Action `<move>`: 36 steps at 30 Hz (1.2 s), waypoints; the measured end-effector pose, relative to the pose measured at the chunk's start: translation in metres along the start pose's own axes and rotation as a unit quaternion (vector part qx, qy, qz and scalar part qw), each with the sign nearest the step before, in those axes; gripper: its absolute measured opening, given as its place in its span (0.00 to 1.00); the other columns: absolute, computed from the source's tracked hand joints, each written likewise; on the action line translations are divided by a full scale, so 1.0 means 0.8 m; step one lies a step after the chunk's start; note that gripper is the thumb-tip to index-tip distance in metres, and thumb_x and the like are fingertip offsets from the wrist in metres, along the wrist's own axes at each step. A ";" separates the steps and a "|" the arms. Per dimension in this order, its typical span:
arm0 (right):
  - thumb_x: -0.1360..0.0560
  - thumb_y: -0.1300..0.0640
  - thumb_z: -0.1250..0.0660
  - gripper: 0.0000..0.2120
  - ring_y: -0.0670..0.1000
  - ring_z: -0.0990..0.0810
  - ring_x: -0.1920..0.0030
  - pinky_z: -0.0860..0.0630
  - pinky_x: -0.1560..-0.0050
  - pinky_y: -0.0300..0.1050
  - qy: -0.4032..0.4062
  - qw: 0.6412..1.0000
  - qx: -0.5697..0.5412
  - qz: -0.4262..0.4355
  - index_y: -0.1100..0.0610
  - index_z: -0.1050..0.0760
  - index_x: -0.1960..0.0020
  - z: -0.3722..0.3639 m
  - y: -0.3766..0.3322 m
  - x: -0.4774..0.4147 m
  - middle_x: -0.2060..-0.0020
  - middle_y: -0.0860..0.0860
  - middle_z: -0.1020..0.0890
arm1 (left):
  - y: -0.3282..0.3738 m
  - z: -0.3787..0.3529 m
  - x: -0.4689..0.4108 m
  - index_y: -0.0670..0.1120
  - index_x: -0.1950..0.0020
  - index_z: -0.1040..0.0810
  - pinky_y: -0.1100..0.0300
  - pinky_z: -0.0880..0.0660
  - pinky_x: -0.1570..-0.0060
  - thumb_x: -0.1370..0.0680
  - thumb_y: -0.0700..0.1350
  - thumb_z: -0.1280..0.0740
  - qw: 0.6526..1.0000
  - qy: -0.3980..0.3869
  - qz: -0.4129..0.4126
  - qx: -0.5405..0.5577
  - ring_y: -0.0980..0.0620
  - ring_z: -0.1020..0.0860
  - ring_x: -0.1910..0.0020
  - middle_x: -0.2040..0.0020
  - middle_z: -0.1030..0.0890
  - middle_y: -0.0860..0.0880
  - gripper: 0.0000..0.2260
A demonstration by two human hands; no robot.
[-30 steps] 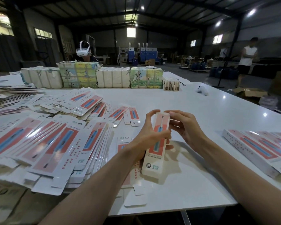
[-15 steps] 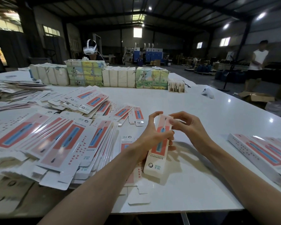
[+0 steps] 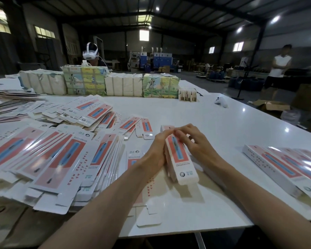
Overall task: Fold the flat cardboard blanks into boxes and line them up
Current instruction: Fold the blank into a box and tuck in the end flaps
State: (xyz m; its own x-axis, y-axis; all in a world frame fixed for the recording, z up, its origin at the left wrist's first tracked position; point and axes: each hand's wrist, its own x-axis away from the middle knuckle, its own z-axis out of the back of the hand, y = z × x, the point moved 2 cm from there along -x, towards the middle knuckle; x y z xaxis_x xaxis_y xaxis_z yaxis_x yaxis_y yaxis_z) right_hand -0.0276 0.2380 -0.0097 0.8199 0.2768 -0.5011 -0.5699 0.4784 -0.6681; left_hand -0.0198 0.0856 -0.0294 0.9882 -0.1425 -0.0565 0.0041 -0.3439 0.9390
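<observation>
I hold a long folded box (image 3: 180, 159), white with a red and blue panel, lying lengthwise over the white table (image 3: 223, 123). My left hand (image 3: 155, 153) grips its left side, fingers curled up to the far end. My right hand (image 3: 194, 141) pinches the far end from the right, fingertips meeting the left hand's. A big pile of flat blanks (image 3: 48, 155) spreads across the left of the table. One flat blank (image 3: 135, 159) lies under my left wrist. A row of finished boxes (image 3: 285, 168) lies at the right edge.
Bundled stacks of printed packs (image 3: 122, 85) line the far side of the table, with a white controller (image 3: 221, 102) to their right. A headset (image 3: 90, 53) sits behind them. A person (image 3: 278, 69) stands at the far right by an open carton (image 3: 271, 106).
The box has tipped from tilted up to lying flatter and swung so its near end points right. Both hands have closed together on its far end.
</observation>
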 end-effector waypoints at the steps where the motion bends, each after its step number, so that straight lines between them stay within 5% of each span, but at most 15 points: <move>1: 0.15 0.42 0.39 0.09 0.46 0.17 0.48 0.21 0.44 0.47 -0.006 1.000 0.003 -0.014 0.41 0.20 0.46 -0.001 -0.004 -0.001 0.48 0.49 0.21 | 0.000 -0.001 0.001 0.54 0.53 0.14 0.51 0.16 0.55 0.21 0.58 0.28 1.000 0.002 0.000 0.018 0.47 0.13 0.59 0.60 0.13 0.47 0.09; 4: 0.23 0.25 0.43 0.24 0.42 0.20 0.50 0.21 0.46 0.51 -0.019 0.992 0.118 -0.042 0.40 0.20 0.43 0.002 -0.017 -0.004 0.49 0.43 0.21 | 0.002 -0.005 0.003 0.52 0.53 0.11 0.47 0.15 0.51 0.22 0.60 0.28 0.997 -0.014 0.017 0.073 0.43 0.12 0.49 0.52 0.11 0.43 0.14; 7: 0.29 0.22 0.41 0.38 0.44 0.24 0.48 0.22 0.48 0.49 -0.065 0.969 0.238 -0.026 0.45 0.26 0.30 0.002 -0.027 0.002 0.49 0.44 0.24 | 0.005 -0.002 0.003 0.50 0.45 0.12 0.47 0.16 0.49 0.22 0.66 0.30 0.997 -0.033 0.032 0.069 0.43 0.13 0.44 0.45 0.12 0.42 0.21; 11: 0.25 0.35 0.29 0.23 0.45 0.27 0.49 0.30 0.53 0.35 -0.022 0.969 0.248 0.006 0.47 0.26 0.37 0.005 -0.025 0.016 0.53 0.43 0.27 | 0.002 -0.008 0.007 0.54 0.31 0.22 0.55 0.16 0.50 0.21 0.71 0.37 0.998 -0.049 0.035 -0.032 0.49 0.14 0.43 0.41 0.13 0.47 0.27; 14: 0.22 0.43 0.30 0.24 0.49 0.26 0.47 0.30 0.52 0.34 0.007 0.971 0.238 -0.003 0.48 0.25 0.29 0.031 -0.021 0.026 0.52 0.46 0.24 | 0.000 -0.010 0.012 0.53 0.33 0.19 0.59 0.17 0.49 0.15 0.64 0.41 0.988 -0.066 -0.007 -0.142 0.51 0.13 0.48 0.44 0.13 0.46 0.21; 18: 0.23 0.43 0.27 0.30 0.48 0.27 0.45 0.25 0.45 0.45 0.014 0.949 0.301 -0.097 0.49 0.30 0.24 0.080 0.001 0.050 0.46 0.46 0.26 | -0.007 -0.009 0.021 0.55 0.39 0.16 0.68 0.23 0.57 0.16 0.49 0.33 0.910 -0.107 -0.112 -0.384 0.61 0.17 0.58 0.49 0.15 0.53 0.08; 21: 0.20 0.41 0.30 0.26 0.48 0.28 0.42 0.27 0.37 0.50 0.003 0.912 0.374 -0.166 0.48 0.31 0.26 0.113 0.023 0.082 0.39 0.46 0.26 | -0.013 -0.014 0.028 0.56 0.45 0.14 0.73 0.28 0.56 0.18 0.48 0.31 0.860 -0.123 -0.134 -0.477 0.62 0.20 0.57 0.50 0.18 0.56 0.06; 26: 0.16 0.43 0.40 0.21 0.52 0.30 0.36 0.32 0.29 0.52 -0.016 0.820 0.536 -0.199 0.51 0.31 0.28 0.153 0.048 0.112 0.34 0.50 0.28 | -0.013 -0.014 0.028 0.58 0.48 0.14 0.68 0.28 0.50 0.19 0.48 0.31 0.841 -0.117 -0.141 -0.509 0.61 0.21 0.53 0.50 0.20 0.56 0.07; 36: 0.15 0.46 0.40 0.18 0.50 0.27 0.36 0.29 0.28 0.52 -0.031 0.765 0.595 -0.244 0.50 0.31 0.28 0.190 0.042 0.125 0.34 0.49 0.26 | -0.013 -0.017 0.028 0.60 0.48 0.14 0.70 0.29 0.51 0.19 0.49 0.33 0.846 -0.121 -0.119 -0.506 0.63 0.22 0.51 0.50 0.20 0.58 0.08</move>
State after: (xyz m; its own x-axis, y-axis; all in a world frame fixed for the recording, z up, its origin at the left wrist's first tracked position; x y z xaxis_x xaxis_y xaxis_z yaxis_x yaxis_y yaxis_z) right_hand 0.0435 0.4084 0.0011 0.9411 -0.1558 -0.3002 0.2282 0.9476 0.2237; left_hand 0.0047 0.0988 -0.0361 0.8810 -0.4086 -0.2383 0.4489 0.5635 0.6935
